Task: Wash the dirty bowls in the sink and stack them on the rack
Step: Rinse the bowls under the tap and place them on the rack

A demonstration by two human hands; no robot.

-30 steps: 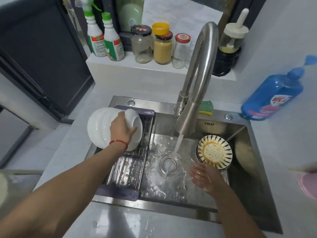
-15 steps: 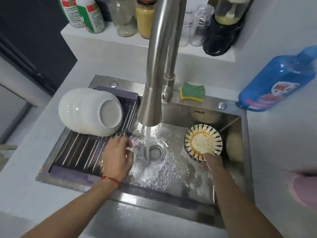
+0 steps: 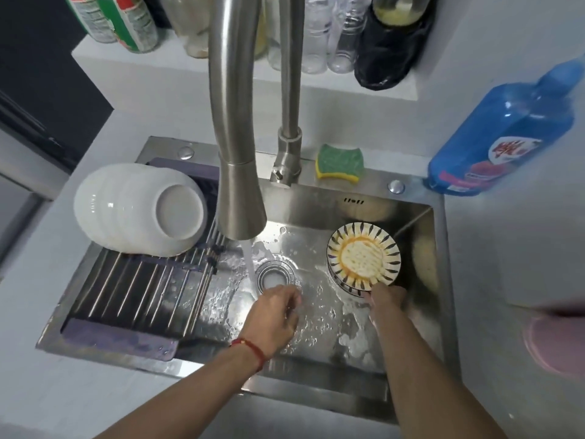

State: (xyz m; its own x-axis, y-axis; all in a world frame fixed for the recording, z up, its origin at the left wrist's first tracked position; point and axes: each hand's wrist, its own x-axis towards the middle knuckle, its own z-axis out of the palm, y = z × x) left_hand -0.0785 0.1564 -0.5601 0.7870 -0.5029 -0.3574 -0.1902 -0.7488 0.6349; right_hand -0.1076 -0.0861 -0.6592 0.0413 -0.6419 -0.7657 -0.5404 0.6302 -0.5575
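Bench: pale grey, running round the steel sink on every side.
Shelf bottles: green and red labels, on the white shelf at top left.
Rack: metal bars with purple end strips, laid across the left part of the sink.
White bowls: a nested stack lying on its side at the far end of the rack, bases turned to the right.
Tap: curved steel spout over the middle of the sink, with water running down beside the drain.
Left hand: over the wet sink floor just this side of the drain, fingers loosely bent with nothing in them; a red string circles the wrist.
Sponge: green over yellow, on the back ledge of the sink, right of the tap base.
Jars: clear ones on the shelf behind the tap, next to a black bag.
Striped bowls: a dirty stack in the right part of the sink, the top one stained orange with pale residue.
Right hand: at the near rim of the striped bowls, fingers bent around the edge and gripping it.
Blue bottle: lying tilted on the bench, right of the sink.
Pink thing: at the right edge on the bench, blurred; what it is I cannot tell.
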